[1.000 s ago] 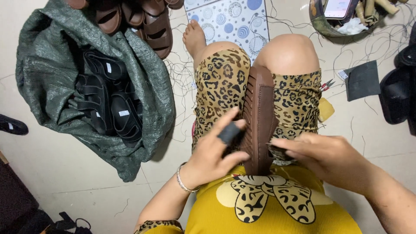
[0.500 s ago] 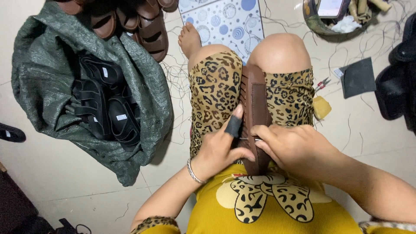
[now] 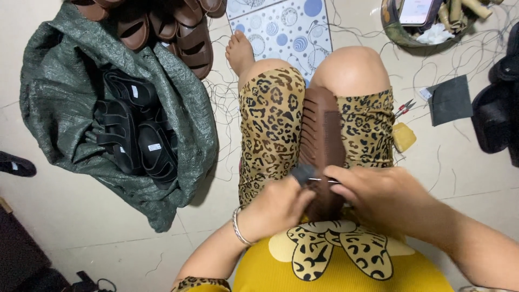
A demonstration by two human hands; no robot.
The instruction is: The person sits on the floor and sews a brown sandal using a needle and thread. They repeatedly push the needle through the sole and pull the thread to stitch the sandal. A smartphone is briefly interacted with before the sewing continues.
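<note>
Head view: a brown sandal sole (image 3: 323, 146) stands wedged sole-side up between the person's knees, its ribbed tread facing the camera. The left hand (image 3: 275, 208) curls shut around a small dark grey tool (image 3: 303, 173) held against the sole's left edge, thumb side up. The right hand (image 3: 378, 197) closes on the sole's near end, its fingers (image 3: 338, 174) pinched together on a thin needle (image 3: 323, 180) that lies across the sole toward the tool. The step in hand looks like hand-stitching along the sole's edge: the needle is partway through and the tool seems to be pushing or gripping it. The next move likely calls for a firm, straight pull on the needle while the knees keep the sole from twisting.

A green sack (image 3: 65, 92) lies open on the floor to the left with black sandals (image 3: 135, 135) on it; brown sandals (image 3: 178, 32) are piled just beyond. Loose thread, small snips (image 3: 404, 108) and a yellow lump (image 3: 404, 137) lie to the right.
</note>
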